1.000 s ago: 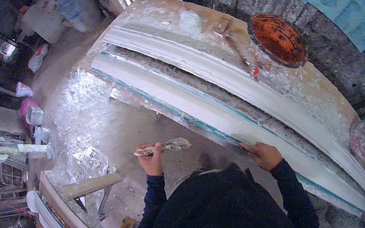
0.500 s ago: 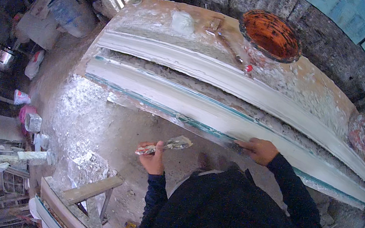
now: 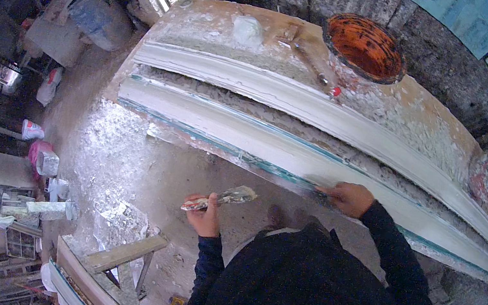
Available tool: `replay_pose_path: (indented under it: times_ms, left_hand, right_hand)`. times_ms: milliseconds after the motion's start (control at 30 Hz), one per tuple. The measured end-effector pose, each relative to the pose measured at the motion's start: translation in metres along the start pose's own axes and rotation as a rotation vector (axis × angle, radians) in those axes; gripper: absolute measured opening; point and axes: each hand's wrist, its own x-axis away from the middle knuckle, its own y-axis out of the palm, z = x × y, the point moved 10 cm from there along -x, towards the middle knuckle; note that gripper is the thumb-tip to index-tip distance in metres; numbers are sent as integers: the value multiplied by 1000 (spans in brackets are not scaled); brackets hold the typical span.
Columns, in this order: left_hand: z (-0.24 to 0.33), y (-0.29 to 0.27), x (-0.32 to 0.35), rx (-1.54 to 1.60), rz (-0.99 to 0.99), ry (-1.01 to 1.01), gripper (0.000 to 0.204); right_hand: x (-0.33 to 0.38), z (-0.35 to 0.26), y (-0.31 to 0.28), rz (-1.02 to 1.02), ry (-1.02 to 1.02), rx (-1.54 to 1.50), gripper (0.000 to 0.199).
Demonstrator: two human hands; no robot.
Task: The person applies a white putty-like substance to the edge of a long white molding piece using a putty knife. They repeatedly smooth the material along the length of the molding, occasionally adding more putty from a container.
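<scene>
My left hand (image 3: 203,216) is closed round the handle of a plaster-caked putty knife (image 3: 237,196), held in the air short of the bench with its broad end toward the right. My right hand (image 3: 350,199) rests at the near edge of a long white plaster moulding (image 3: 217,118) with a teal lower edge. Its fingers are pressed together at that edge, and a small dark thing at the fingertips is too indistinct to name. Behind lies a second long white moulding (image 3: 268,91), with a rough grey gap between the two.
On the bench's far side stand an orange-lined bucket (image 3: 367,49), a hammer-like tool (image 3: 306,59) and a white lump (image 3: 248,31). Plaster scraps litter the floor (image 3: 112,142). A wooden frame (image 3: 125,254) is at lower left, and a blue barrel (image 3: 98,16) is farther back.
The whole view has shifted slightly. Both hands keep nearly the same places, the left with the putty knife, the right at the moulding's near edge.
</scene>
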Motion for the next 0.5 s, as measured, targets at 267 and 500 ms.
replay_pose_path:
  times_ms: [267, 500]
  left_hand:
    - [4, -5, -4, -59, -12, 70, 30]
    - [13, 9, -2, 0, 0, -11, 29]
  right_hand:
    - [-7, 1, -5, -56, -12, -23, 39]
    - [-9, -2, 2, 38, -85, -82, 45]
